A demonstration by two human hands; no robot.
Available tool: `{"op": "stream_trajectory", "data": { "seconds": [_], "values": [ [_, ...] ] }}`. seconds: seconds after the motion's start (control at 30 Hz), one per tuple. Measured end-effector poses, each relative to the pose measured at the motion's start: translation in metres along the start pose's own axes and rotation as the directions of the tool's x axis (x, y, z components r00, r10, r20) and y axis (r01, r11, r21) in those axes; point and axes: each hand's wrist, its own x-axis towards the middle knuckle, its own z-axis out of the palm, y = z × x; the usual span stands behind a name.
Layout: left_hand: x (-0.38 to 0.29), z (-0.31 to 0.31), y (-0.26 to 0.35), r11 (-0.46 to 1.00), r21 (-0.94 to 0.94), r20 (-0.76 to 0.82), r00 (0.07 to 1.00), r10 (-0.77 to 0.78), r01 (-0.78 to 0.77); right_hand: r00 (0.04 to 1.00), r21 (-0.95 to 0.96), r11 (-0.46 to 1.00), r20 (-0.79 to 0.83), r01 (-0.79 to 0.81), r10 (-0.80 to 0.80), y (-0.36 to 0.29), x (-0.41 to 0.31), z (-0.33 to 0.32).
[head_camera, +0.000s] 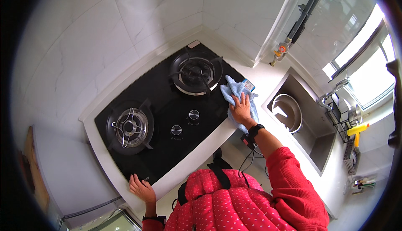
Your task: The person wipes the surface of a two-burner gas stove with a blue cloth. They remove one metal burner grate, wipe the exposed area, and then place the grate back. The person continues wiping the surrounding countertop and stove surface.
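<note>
My right hand presses a light blue cloth onto the right edge of a black glass gas cooktop. Part of the cloth hangs over the front edge of the white counter. My left hand rests, holding nothing, at the cooktop's front left corner, fingertips on the glass. Two burners are set in the top: the rear right burner has a black pan support, and the left burner also bears a wire ring. Two round knobs, one behind the other, sit near the front.
To the right, a sink holds a round metal pot below a faucet. A gas pipe with a valve runs down the wall. A yellow bottle stands beyond the sink. Cables hang below the counter.
</note>
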Motion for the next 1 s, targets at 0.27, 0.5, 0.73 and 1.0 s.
{"op": "stream_trajectory", "data": {
  "seconds": [0.27, 0.5, 0.73, 1.0],
  "values": [
    [-0.001, -0.002, 0.003, 0.999, 0.028, 0.03, 0.999, -0.033, 0.033, 0.997, 0.0, 0.999, 0.077, -0.032, 0.032, 0.031, 0.058, -0.018],
    [-0.001, -0.004, 0.005, 0.995, 0.091, 0.071, 0.996, -0.058, 0.052, 0.991, -0.082, 0.997, 0.131, -0.012, 0.023, 0.054, 0.106, -0.031],
    [0.0, -0.005, 0.007, 0.992, 0.114, 0.1, 0.993, -0.069, 0.058, 0.994, -0.06, 0.998, 0.1, -0.031, 0.037, 0.05, 0.121, -0.024],
    [0.001, -0.006, 0.011, 0.993, 0.104, 0.082, 0.994, -0.073, 0.064, 0.994, -0.147, 0.986, 0.078, 0.084, -0.073, 0.01, 0.084, -0.025]
  ]
}}
